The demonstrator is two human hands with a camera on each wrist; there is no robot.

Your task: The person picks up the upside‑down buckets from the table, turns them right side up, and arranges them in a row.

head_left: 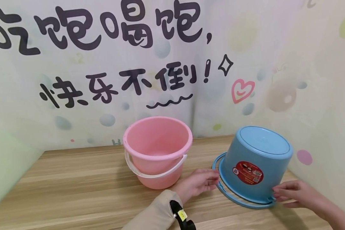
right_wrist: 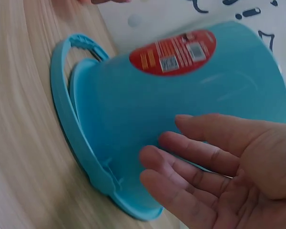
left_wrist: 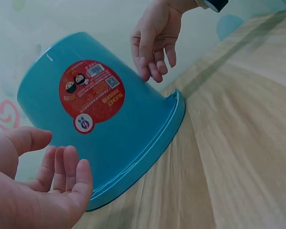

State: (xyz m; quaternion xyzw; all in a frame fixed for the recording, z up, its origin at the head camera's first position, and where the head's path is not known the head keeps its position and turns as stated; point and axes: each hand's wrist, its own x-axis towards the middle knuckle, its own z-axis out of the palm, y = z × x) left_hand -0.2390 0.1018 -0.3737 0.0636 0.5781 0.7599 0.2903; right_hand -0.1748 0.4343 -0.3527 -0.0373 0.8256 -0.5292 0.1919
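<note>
A blue bucket [head_left: 264,169] stands upside down at the right of the wooden table, its base facing up and a red label [left_wrist: 93,93] on its side. Its blue handle [head_left: 233,198] lies flat round the rim. My left hand [head_left: 199,183] is at the bucket's left side near the handle, fingers loosely bent and nothing in its grasp. On the other side my right hand [head_left: 297,195] has its fingers relaxed, close to the rim where the handle joins. In the right wrist view these fingers [right_wrist: 178,176] overlap the bucket wall.
A pink bucket [head_left: 158,166] with a white handle [head_left: 161,175] stands upright left of the blue one, just beyond my left forearm. Behind the wooden table [head_left: 74,188] hangs a printed backdrop [head_left: 103,80], and pale walls flank both sides.
</note>
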